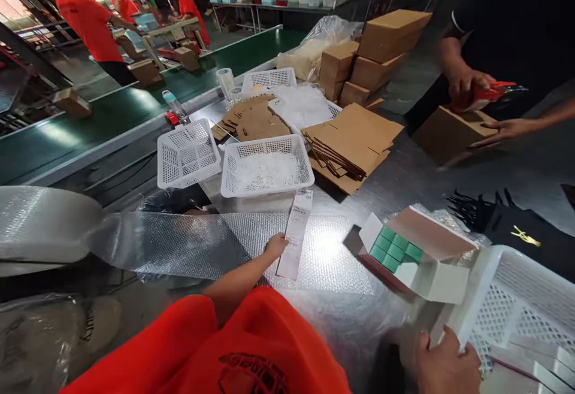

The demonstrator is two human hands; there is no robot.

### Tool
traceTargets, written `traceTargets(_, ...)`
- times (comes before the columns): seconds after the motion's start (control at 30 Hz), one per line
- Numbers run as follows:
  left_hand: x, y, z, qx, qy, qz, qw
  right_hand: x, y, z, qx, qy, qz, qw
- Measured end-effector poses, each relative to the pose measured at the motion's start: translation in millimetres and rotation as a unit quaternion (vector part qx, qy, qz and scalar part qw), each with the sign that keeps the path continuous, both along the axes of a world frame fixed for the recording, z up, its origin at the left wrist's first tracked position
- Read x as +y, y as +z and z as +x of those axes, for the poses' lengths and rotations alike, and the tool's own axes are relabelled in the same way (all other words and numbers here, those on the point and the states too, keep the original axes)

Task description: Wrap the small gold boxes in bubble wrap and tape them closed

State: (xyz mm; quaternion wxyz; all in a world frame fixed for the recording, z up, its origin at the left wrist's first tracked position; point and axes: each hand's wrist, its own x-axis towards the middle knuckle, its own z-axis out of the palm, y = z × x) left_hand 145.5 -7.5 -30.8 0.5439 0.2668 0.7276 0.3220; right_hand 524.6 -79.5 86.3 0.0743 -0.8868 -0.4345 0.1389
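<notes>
My left hand (275, 246) pinches the edge of a long printed paper label strip (295, 241) above a sheet of bubble wrap (330, 250) on the metal table. At the lower right my right hand (447, 361), a little blurred, has its fingers apart beside the rim of a white plastic basket (494, 268). Several flat pale boxes (534, 361) lie in that basket. Just beyond my right hand is an opened carton (442, 280) with small green boxes (395, 247) in it. I cannot tell whether my right hand touches the basket.
White baskets (188, 153) and flattened cardboard (354, 136) lie ahead. A bubble wrap roll (45, 226) is at left, a green conveyor (112, 112) beyond. On the right, a co-worker's hands (471, 85) hold a red tape dispenser (483, 94) against a box (449, 133). Stacked cartons (372, 58) stand behind.
</notes>
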Motion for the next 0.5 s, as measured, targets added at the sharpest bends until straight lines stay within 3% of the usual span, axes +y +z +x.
traceTargets(0.13,-18,11.0,-11,0.131,-0.027,-0.005,0.991,0,5.3,-3,0.001,0.000,0.008,1.000)
traceTargets(0.27,-36,20.3,-14,0.193,-0.082,-0.029,0.977,-1,2.9,-1,-0.025,0.008,-0.012,1.000)
traceTargets(0.5,-31,27.0,-7,0.288,-0.195,-0.088,0.933,-5,-12.3,6,-0.140,0.073,-0.026,0.987)
